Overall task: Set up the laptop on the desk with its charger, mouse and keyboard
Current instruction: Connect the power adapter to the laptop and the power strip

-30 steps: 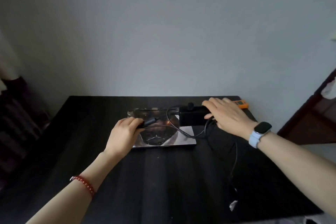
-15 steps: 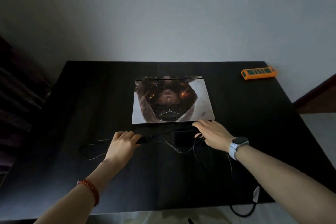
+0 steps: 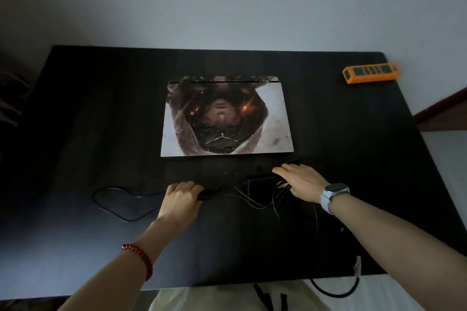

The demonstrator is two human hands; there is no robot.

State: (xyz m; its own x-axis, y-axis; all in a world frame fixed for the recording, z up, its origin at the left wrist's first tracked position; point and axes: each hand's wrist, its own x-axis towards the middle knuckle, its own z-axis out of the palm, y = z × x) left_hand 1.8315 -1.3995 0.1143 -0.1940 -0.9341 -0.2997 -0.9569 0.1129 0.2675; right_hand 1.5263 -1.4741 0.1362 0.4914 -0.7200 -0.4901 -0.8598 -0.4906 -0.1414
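A closed laptop [image 3: 227, 118] lies flat in the middle of the black table [image 3: 75, 121], its lid covered by a printed picture, hinge edge toward the wall. Just in front of it, near the person, sits the charger: a dark brick [image 3: 260, 183] with its cable [image 3: 118, 206] running across the table.

The left hand [image 3: 180, 197] rests on the table with fingers curled, its grip closed on a dark plug [image 3: 208, 193] at the cable's end. From behind that hand the cable loops out to the left in a wide curve and comes back. Thin strands of it also run from the plug toward the brick.

The right hand [image 3: 302, 182] lies over the right side of the brick, fingers spread and pointing left, palm down. Several cable strands bunch under the thumb and palm. Whether this grip is pinching them or only resting on them, I cannot tell. More cable trails from the brick toward the near right edge of the table and hangs over it, with a loop below the edge.

A smartwatch [image 3: 334, 193] with a pale strap is on the right wrist, a red bead bracelet [image 3: 141, 257] on the left.

An orange power strip [image 3: 371, 73] lies at the far right corner of the table, well apart from the laptop.
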